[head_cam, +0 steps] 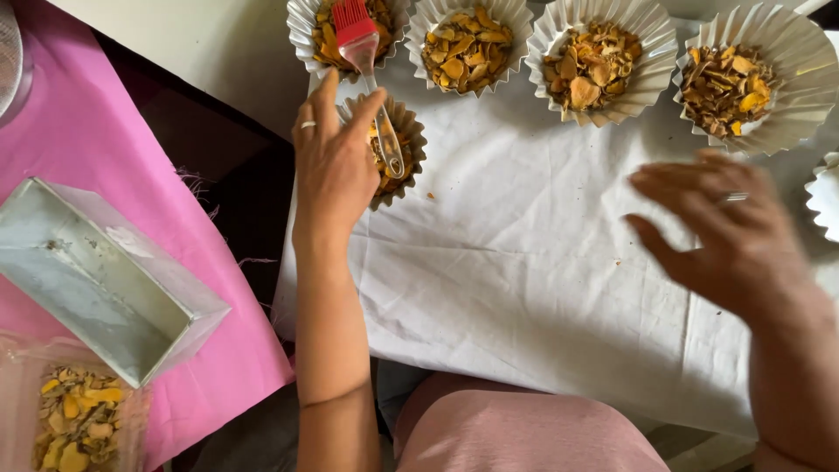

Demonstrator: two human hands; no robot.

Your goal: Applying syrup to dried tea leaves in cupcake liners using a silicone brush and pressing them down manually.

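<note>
Home kitchen table, white cloth [524, 288], paper baking cups [603, 52], metal loaf tin [105, 280]

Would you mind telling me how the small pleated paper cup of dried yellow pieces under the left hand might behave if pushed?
The small pleated paper cup looks thin, so it would probably slide easily on the white cloth and crumple if squeezed. The dried pieces sit loose, so a tilt might spill them. The left hand touches its rim, which may steady it.
</note>
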